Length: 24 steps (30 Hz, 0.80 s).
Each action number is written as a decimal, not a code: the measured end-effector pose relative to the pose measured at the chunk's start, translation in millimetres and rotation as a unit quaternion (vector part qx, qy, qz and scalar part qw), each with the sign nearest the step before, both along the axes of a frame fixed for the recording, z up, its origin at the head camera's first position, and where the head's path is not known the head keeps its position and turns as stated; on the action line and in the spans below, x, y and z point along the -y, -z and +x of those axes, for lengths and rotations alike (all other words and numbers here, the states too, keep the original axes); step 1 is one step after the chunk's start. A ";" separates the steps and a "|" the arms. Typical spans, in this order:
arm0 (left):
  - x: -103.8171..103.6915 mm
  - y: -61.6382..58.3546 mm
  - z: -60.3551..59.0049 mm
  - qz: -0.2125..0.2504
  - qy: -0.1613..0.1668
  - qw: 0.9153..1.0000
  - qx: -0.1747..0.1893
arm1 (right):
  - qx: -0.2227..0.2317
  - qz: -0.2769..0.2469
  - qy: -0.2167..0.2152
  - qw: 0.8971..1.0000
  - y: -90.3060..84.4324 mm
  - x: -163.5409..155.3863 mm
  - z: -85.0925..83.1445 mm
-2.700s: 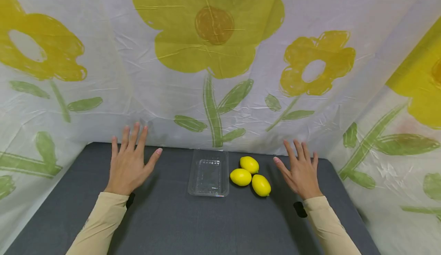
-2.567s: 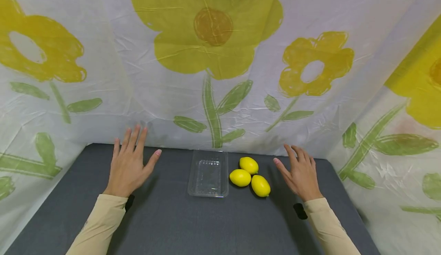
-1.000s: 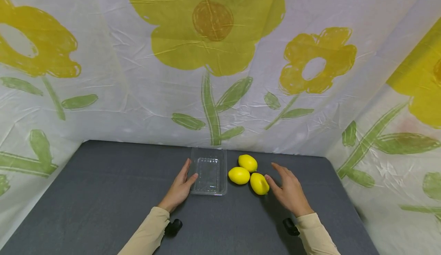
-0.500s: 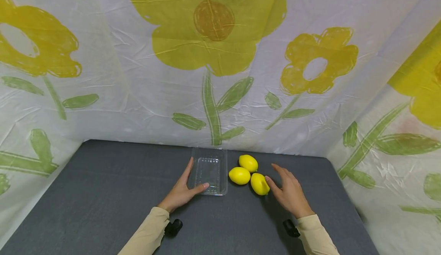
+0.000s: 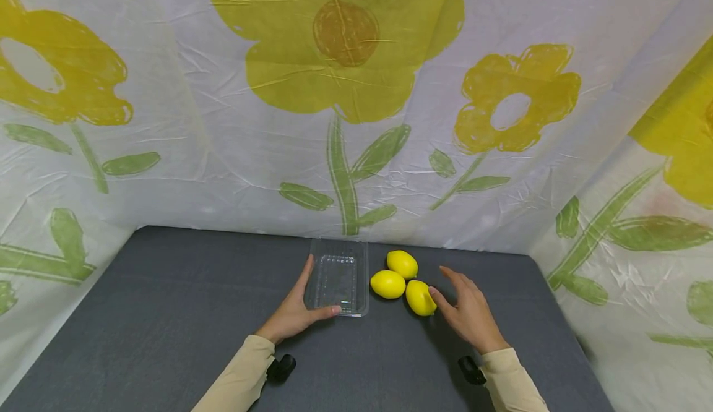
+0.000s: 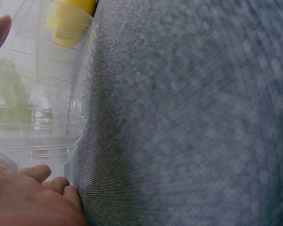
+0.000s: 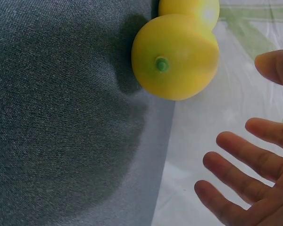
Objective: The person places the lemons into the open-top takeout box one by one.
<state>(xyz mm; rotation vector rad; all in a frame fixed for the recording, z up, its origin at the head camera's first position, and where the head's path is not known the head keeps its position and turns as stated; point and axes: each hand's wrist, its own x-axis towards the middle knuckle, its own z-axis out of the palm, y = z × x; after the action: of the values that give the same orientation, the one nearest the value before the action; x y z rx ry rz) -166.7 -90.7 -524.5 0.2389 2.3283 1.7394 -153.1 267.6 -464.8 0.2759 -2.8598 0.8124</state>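
Observation:
A clear plastic container [image 5: 337, 285] lies open-topped near the table's back edge. Its near left corner is gripped by my left hand [image 5: 292, 314]: the fingers lie along the left side and the thumb reaches across the near rim. In the left wrist view, the lower fingertips bend toward the container wall [image 6: 42, 89]. Three yellow lemons sit close together to its right: one at the back [image 5: 402, 265], one on the left [image 5: 388, 284], one in front [image 5: 420, 298]. My right hand [image 5: 468, 310] hovers right of the front lemon, fingers spread; the right wrist view shows a gap to that lemon [image 7: 175, 56].
Dark grey cloth covers the table [image 5: 167, 313]. Behind and to both sides hangs a white curtain [image 5: 234, 152] printed with yellow flowers, close to the back edge. Each wrist carries a small black camera [image 5: 281, 369].
Both hands have come inward from spread positions. The left hand has reached the container, and its thumb has slid right along the near rim. The right hand has stayed beside the lemons this last second.

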 end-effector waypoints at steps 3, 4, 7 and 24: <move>-0.2 1.1 0.1 0.001 0.000 1.000 0.001 | 0.001 -0.014 -0.002 1.000 2.6 -1.5 -0.9; -0.1 1.1 0.2 0.002 -0.001 1.000 0.002 | 0.005 -0.022 -0.002 1.000 3.4 -1.9 -1.2; -0.3 1.4 0.2 0.001 -0.002 1.000 0.004 | 0.028 -0.044 0.007 0.999 6.3 -1.8 -2.3; -0.6 -1.9 0.6 -0.002 -0.001 1.000 0.010 | 0.069 -0.045 0.050 0.995 31.6 13.1 -2.1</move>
<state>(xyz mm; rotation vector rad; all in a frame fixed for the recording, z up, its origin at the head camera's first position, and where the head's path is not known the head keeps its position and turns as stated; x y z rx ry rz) -166.1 -90.1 -522.6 0.2167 2.3194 1.7303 -155.2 254.5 -496.3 0.0668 -2.9242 0.9714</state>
